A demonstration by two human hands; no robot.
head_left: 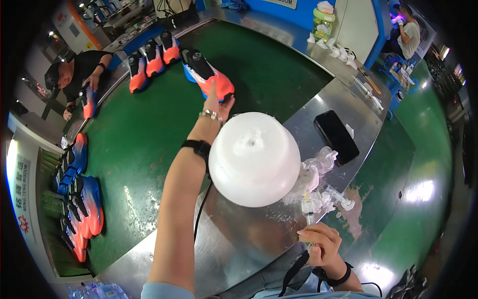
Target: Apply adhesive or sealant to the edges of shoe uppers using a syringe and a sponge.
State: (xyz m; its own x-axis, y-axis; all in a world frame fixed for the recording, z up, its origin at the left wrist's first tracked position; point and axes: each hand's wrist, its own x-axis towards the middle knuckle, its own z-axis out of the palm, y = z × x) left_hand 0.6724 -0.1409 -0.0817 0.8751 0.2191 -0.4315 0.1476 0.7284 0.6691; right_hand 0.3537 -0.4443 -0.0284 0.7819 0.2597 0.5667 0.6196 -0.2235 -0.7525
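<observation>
My left hand reaches past a white dome-shaped lampshade and grips the toe end of a coral, blue and black running shoe on the green belt. Part of another blue sole shows behind that shoe. The lampshade partly hides this hand's wrist. My right hand, near the metal table's front edge, is closed around a small clear syringe, its tip pointing away from me. Just beyond it lie crumpled white tissues and another syringe.
Several more running shoes stand along the belt's far and left edges. A co-worker at the far left holds a shoe. A black phone lies on the metal tabletop. A yellow-green jar stands at the back right.
</observation>
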